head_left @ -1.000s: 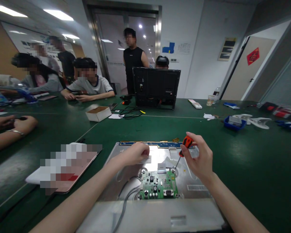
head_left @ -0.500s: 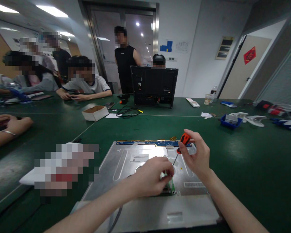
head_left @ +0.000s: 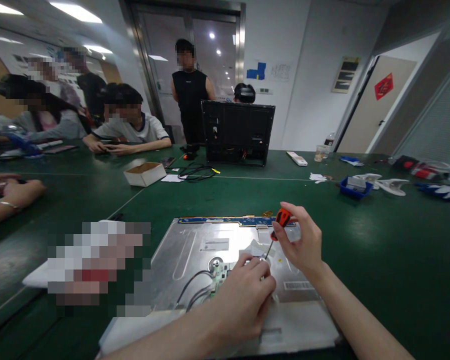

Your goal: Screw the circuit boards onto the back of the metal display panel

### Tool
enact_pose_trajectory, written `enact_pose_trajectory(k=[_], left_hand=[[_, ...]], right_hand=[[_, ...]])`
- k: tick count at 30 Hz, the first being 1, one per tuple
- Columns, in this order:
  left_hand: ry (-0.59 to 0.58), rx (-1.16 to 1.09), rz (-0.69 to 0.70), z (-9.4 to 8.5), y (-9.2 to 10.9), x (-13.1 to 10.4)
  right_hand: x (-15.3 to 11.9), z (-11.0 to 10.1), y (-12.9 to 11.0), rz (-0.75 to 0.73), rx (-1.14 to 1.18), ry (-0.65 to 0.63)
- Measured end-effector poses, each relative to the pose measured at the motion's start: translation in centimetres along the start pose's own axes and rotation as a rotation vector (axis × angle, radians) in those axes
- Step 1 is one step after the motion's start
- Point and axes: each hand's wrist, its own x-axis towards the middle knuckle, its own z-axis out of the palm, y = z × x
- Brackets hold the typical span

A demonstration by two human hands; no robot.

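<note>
My right hand [head_left: 300, 240] is closed round the red and black handle of a screwdriver [head_left: 283, 218], which slants with its thin shaft down and to the left. Its tip ends by the fingers of my left hand [head_left: 249, 287]. Those fingers are curled over a green circuit board [head_left: 220, 272] and partly cover it; what they hold, if anything, is hidden. The board sits on a flat silver metal panel [head_left: 195, 235] lying on the table. Dark cables [head_left: 195, 277] run from the board's left side, and a blue circuit strip [head_left: 213, 220] lines the panel's far edge.
On the green table [head_left: 382, 260] stand an open white box [head_left: 144, 174], a black monitor-like unit [head_left: 238, 132] and a blue tray [head_left: 355, 187]. A black cable [head_left: 197, 172] lies coiled beyond the panel. Another person's hands [head_left: 17, 192] rest at the left; several people are farther back.
My left hand has shifted toward me and slightly right, uncovering part of the circuit board and its cables. My right hand and the screwdriver have barely moved.
</note>
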Motion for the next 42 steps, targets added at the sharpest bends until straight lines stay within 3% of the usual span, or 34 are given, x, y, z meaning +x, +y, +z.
enact_pose_trajectory(k=[16,33,42], left_hand=[[0.023,0.083,0.006,0.4,0.0,-0.4],[0.01,0.049,0.02,-0.6,0.4,-0.5],[0.018,0.09,0.017,-0.1,0.3,-0.5]], right_hand=[[-1.0,-1.7,-0.5,0.147,0.029,0.043],[-0.9,-1.7,-0.8,0.147,0.048,0.049],[-1.1,-2.1,-0.7,0.139,0.011,0.112]])
